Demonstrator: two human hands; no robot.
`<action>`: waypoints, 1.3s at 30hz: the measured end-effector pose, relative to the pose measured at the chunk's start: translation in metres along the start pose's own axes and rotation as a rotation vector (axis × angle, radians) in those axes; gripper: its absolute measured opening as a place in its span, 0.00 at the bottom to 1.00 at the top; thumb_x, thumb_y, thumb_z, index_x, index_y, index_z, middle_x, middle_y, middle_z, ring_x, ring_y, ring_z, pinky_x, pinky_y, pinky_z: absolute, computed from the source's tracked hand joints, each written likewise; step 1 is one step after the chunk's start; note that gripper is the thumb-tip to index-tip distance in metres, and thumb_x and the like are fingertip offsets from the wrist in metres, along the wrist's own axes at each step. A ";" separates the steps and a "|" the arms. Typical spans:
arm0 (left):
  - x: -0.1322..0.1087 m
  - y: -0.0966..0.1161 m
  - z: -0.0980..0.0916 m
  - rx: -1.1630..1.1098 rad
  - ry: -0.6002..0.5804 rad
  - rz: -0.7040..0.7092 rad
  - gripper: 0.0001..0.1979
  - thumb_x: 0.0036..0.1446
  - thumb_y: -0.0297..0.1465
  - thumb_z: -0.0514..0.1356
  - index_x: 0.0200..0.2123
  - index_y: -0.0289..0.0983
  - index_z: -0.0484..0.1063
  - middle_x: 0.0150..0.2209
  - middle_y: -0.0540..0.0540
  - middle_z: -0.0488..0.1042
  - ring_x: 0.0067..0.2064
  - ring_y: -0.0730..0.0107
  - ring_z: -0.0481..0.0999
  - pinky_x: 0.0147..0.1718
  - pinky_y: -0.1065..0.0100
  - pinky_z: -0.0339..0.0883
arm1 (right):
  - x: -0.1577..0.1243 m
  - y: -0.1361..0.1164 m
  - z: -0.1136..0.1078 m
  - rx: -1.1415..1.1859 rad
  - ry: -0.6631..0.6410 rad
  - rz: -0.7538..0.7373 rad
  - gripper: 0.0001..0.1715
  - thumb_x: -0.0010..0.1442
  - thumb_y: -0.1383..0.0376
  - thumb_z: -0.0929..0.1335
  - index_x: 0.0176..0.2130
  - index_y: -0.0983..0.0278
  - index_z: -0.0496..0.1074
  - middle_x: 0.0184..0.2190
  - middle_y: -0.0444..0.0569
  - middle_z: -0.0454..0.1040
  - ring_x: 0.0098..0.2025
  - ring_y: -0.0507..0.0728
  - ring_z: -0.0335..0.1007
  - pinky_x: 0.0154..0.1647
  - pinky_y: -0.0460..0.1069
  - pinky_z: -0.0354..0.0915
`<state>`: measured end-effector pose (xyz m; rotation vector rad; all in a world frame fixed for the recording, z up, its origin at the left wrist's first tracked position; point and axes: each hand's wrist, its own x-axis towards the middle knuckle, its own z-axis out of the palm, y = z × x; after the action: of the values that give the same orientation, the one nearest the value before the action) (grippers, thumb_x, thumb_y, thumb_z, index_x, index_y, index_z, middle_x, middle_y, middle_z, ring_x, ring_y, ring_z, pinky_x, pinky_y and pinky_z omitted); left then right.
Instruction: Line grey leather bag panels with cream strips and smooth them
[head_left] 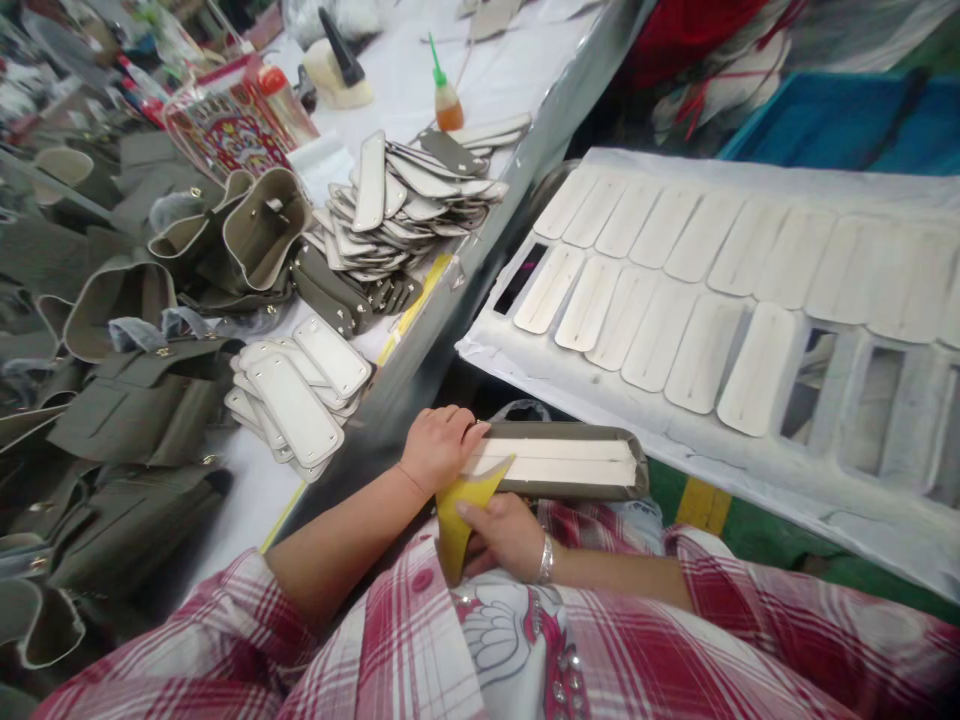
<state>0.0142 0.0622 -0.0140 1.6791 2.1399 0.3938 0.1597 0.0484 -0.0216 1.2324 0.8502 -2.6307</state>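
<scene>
An olive-grey bag (566, 489), its long narrow bottom turned up, lies across my lap. A white strip (570, 460) with a line along its middle covers that bottom inside the olive rim. My left hand (442, 450) is closed over the bag's left end, fingers curled on the far edge. Just nearer to me, my right hand (510, 535) pinches a flat yellow pointed piece (466, 508) between thumb and fingers. The piece's tip lies over the strip's left part; whether it touches the strip I cannot tell.
White oval-ended panels (296, 410) lie stacked on the left table, beside a larger heap (420, 195) and several olive bags (142, 400). A glue bottle (448, 105) stands behind. A white rack (540, 375) on the right carries rows of white panels (694, 350).
</scene>
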 end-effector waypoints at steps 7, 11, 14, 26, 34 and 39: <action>-0.022 -0.030 -0.001 -0.868 0.149 -0.299 0.32 0.58 0.53 0.39 0.46 0.37 0.68 0.41 0.41 0.74 0.44 0.62 0.72 0.45 0.61 0.63 | -0.029 0.006 -0.005 -0.045 0.130 -0.207 0.11 0.57 0.62 0.65 0.35 0.68 0.71 0.30 0.52 0.77 0.26 0.55 0.74 0.15 0.42 0.66; -0.063 -0.058 0.008 -1.196 0.208 -0.437 0.35 0.58 0.53 0.37 0.53 0.34 0.62 0.52 0.35 0.68 0.50 0.60 0.71 0.45 0.60 0.65 | -0.043 0.016 -0.021 -0.025 0.236 -0.376 0.13 0.55 0.59 0.66 0.34 0.67 0.70 0.31 0.51 0.77 0.26 0.54 0.73 0.16 0.42 0.66; -0.087 -0.060 0.020 -1.360 0.163 -0.432 0.28 0.56 0.51 0.49 0.51 0.37 0.66 0.54 0.39 0.67 0.54 0.57 0.67 0.47 0.60 0.65 | -0.051 0.017 -0.024 -0.042 0.299 -0.431 0.15 0.52 0.56 0.68 0.33 0.67 0.69 0.28 0.51 0.76 0.23 0.54 0.72 0.17 0.43 0.66; -0.079 -0.058 0.011 -1.466 0.006 -0.274 0.24 0.49 0.36 0.63 0.50 0.38 0.68 0.50 0.43 0.71 0.51 0.59 0.69 0.50 0.61 0.62 | -0.082 0.000 -0.061 0.091 0.494 -0.664 0.15 0.46 0.56 0.72 0.31 0.63 0.72 0.32 0.49 0.77 0.31 0.58 0.73 0.30 0.51 0.71; -0.066 -0.049 -0.001 -1.099 0.031 -0.263 0.19 0.47 0.28 0.58 0.45 0.38 0.68 0.45 0.45 0.73 0.49 0.60 0.70 0.49 0.61 0.62 | -0.082 -0.005 -0.088 -0.005 0.513 -0.670 0.16 0.51 0.53 0.70 0.33 0.63 0.71 0.35 0.48 0.77 0.35 0.59 0.73 0.33 0.50 0.71; -0.071 -0.044 -0.005 -1.225 -0.063 -0.409 0.19 0.49 0.33 0.58 0.48 0.42 0.67 0.48 0.47 0.70 0.49 0.61 0.68 0.43 0.64 0.66 | -0.085 -0.009 -0.088 -0.049 0.537 -0.669 0.17 0.51 0.51 0.69 0.33 0.62 0.72 0.35 0.49 0.77 0.36 0.59 0.73 0.33 0.50 0.71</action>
<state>-0.0110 -0.0172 -0.0204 0.5344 1.5118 1.1686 0.2723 0.0919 0.0005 1.9649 1.6498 -2.7152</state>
